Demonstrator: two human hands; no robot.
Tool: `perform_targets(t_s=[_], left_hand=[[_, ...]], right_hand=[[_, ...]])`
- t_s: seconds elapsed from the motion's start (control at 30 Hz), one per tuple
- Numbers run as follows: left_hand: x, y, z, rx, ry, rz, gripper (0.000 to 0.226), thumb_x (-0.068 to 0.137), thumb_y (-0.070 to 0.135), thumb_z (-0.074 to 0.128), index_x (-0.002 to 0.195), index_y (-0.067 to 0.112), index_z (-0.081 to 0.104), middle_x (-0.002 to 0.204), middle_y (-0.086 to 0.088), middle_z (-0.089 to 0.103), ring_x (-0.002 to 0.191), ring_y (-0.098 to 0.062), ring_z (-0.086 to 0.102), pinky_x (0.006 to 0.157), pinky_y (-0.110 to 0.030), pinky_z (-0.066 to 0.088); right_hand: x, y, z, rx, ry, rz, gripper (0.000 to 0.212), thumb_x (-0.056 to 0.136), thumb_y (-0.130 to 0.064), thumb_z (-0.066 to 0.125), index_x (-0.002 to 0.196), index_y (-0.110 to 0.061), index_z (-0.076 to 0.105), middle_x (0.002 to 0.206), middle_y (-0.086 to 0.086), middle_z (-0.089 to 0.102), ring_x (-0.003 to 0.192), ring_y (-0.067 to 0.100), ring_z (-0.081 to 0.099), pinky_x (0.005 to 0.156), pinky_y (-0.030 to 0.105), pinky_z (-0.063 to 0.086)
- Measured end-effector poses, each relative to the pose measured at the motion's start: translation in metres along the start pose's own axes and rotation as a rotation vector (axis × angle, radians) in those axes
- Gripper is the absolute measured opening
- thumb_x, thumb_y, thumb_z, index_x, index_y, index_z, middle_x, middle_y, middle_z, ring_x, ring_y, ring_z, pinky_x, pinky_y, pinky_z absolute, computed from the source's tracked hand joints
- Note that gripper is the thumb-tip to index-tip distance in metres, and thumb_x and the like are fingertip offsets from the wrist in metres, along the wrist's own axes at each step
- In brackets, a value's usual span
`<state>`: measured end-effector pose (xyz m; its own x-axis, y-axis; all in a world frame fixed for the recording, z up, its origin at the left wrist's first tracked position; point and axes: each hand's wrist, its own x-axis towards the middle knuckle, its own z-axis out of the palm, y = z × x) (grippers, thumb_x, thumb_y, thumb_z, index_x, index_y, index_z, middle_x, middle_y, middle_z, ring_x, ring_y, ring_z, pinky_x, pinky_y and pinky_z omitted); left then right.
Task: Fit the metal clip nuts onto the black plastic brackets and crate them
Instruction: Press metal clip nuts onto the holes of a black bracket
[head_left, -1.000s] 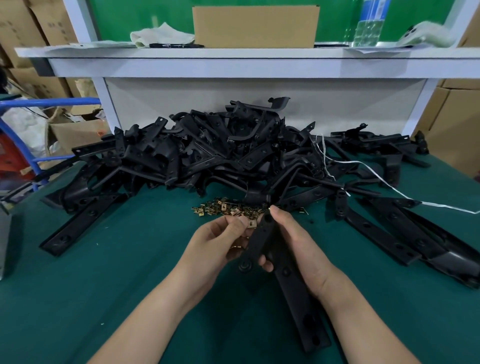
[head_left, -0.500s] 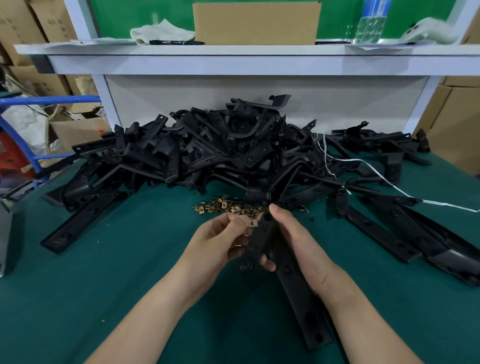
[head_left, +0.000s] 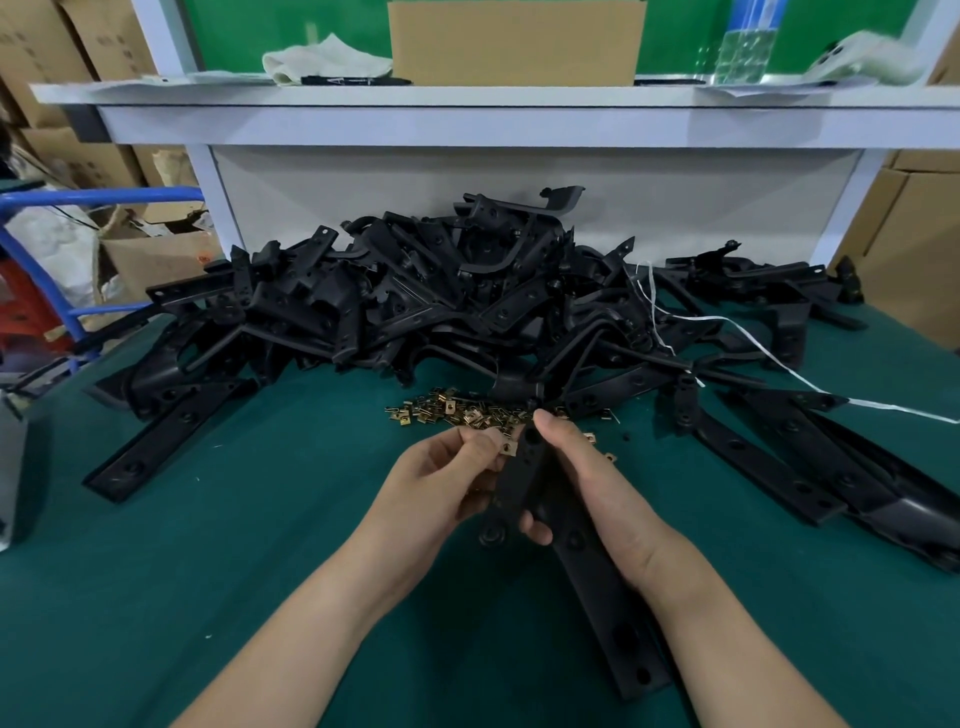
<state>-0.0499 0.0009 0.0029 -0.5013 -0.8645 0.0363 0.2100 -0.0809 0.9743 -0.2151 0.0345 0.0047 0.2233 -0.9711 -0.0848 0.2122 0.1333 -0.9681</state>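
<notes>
Head view: a brass clip nut (head_left: 506, 447) is pinched in the left-hand grip (head_left: 441, 483), right against the left edge of the black bracket (head_left: 597, 587) at its far end. The bracket's long axis runs from near right to far, and the right-hand grip (head_left: 597, 493) is wrapped round its far part. Loose nuts (head_left: 457, 410) lie just beyond on the surface (head_left: 208, 545), before the bracket heap (head_left: 441, 296).

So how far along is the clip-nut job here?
Done: nothing fitted can be made out. In hand: right hand grips one bracket, left hand pinches a clip nut at its upper end. Left: the bracket pile and loose clip nuts.
</notes>
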Motion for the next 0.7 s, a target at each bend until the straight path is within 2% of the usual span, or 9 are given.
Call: perform_targets(t_s=[0.13, 0.2, 0.27, 0.33, 0.47, 0.53, 0.6, 0.7], left_hand=[[-0.002, 0.002, 0.004, 0.030, 0.039, 0.012, 0.028, 0.097, 0.037, 0.060, 0.087, 0.011, 0.062, 0.094, -0.037, 0.067, 0.079, -0.053, 0.066, 0.089, -0.064, 0.045], [-0.003, 0.002, 0.004, 0.037, 0.028, 0.028, 0.028, 0.102, 0.034, 0.058, 0.085, 0.012, 0.062, 0.090, -0.034, 0.070, 0.076, -0.052, 0.069, 0.084, -0.056, 0.049], [-0.006, 0.004, 0.004, 0.081, 0.019, 0.041, 0.031, 0.104, 0.034, 0.055, 0.088, 0.008, 0.061, 0.082, -0.031, 0.071, 0.074, -0.048, 0.071, 0.072, -0.040, 0.054], [-0.008, 0.006, 0.005, 0.121, 0.026, 0.060, 0.032, 0.103, 0.035, 0.056, 0.089, 0.007, 0.061, 0.075, -0.027, 0.072, 0.071, -0.045, 0.073, 0.064, -0.030, 0.055], [-0.012, 0.007, 0.013, 0.176, 0.092, 0.106, 0.030, 0.103, 0.038, 0.056, 0.088, 0.013, 0.064, 0.068, -0.021, 0.071, 0.066, -0.039, 0.074, 0.059, -0.030, 0.056], [-0.014, 0.005, 0.017, 0.213, 0.106, 0.144, 0.023, 0.102, 0.038, 0.055, 0.097, 0.020, 0.068, 0.069, -0.012, 0.072, 0.069, -0.032, 0.075, 0.063, -0.028, 0.056], [-0.015, 0.004, 0.020, 0.274, 0.102, 0.181, 0.012, 0.100, 0.039, 0.057, 0.105, 0.035, 0.068, 0.073, -0.003, 0.071, 0.077, -0.024, 0.075, 0.076, -0.025, 0.056], [-0.017, 0.005, 0.022, 0.399, 0.116, 0.232, 0.021, 0.096, 0.038, 0.064, 0.117, 0.044, 0.061, 0.085, 0.011, 0.075, 0.090, -0.005, 0.071, 0.079, -0.010, 0.048]], right_hand=[[0.001, -0.002, 0.002, 0.002, 0.025, 0.009, 0.062, 0.093, -0.066, 0.050, 0.099, -0.008, 0.072, 0.068, 0.009, 0.062, 0.055, 0.018, 0.052, 0.053, 0.029, 0.040], [0.001, -0.002, 0.003, -0.019, 0.049, 0.012, 0.059, 0.091, -0.067, 0.051, 0.086, -0.012, 0.070, 0.065, 0.012, 0.060, 0.053, 0.021, 0.049, 0.053, 0.030, 0.039], [0.001, -0.003, 0.003, -0.019, 0.065, 0.011, 0.058, 0.091, -0.067, 0.051, 0.083, -0.011, 0.066, 0.063, 0.014, 0.058, 0.053, 0.023, 0.047, 0.051, 0.030, 0.038], [0.000, -0.003, 0.004, -0.027, 0.067, 0.017, 0.060, 0.091, -0.068, 0.050, 0.082, -0.010, 0.064, 0.064, 0.016, 0.058, 0.052, 0.024, 0.047, 0.053, 0.031, 0.039], [0.000, -0.003, 0.004, -0.046, 0.077, 0.019, 0.063, 0.088, -0.072, 0.052, 0.076, -0.011, 0.065, 0.065, 0.016, 0.058, 0.053, 0.024, 0.047, 0.058, 0.034, 0.041], [0.001, -0.003, 0.004, -0.033, 0.141, -0.023, 0.063, 0.087, -0.072, 0.052, 0.078, -0.013, 0.069, 0.065, 0.016, 0.060, 0.053, 0.024, 0.050, 0.055, 0.033, 0.042], [0.004, -0.003, 0.004, -0.029, 0.241, -0.094, 0.058, 0.086, -0.071, 0.054, 0.083, -0.016, 0.073, 0.065, 0.014, 0.063, 0.053, 0.023, 0.055, 0.050, 0.030, 0.045], [0.006, -0.004, 0.006, 0.038, 0.351, -0.199, 0.045, 0.082, -0.065, 0.060, 0.085, -0.021, 0.071, 0.074, 0.007, 0.068, 0.060, 0.019, 0.062, 0.049, 0.029, 0.049]])
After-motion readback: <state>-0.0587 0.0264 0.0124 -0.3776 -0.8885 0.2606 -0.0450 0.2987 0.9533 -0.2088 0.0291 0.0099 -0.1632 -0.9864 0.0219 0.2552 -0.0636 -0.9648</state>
